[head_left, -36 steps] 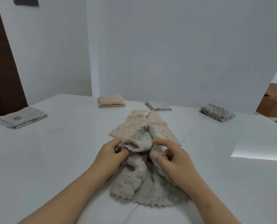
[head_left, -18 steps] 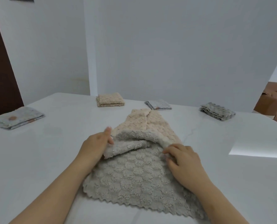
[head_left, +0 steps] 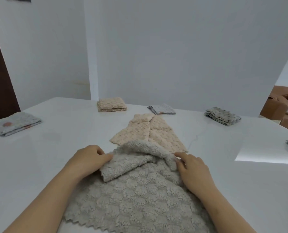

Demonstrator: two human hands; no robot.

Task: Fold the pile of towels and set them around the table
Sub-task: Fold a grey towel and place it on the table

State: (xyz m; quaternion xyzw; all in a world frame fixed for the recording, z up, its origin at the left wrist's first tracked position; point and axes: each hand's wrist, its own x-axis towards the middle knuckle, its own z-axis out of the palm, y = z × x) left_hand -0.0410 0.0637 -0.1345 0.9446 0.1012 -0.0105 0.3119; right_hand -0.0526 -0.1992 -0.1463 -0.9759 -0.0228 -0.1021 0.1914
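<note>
On the tabletop (head_left: 55, 140), the left hand (head_left: 87, 161) pinches the folded-back edge of the grey towel (head_left: 136, 199); the right hand (head_left: 192, 172) grips its other end.

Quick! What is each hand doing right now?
Left hand: grips the grey towel at its edge.
Right hand: pinches the same towel's folded edge.

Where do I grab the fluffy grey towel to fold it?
Best pinch the grey towel at both ends of its turned-back far edge, coming in from each side; that flap stands raised, and the left hand and right hand grip there.
</note>
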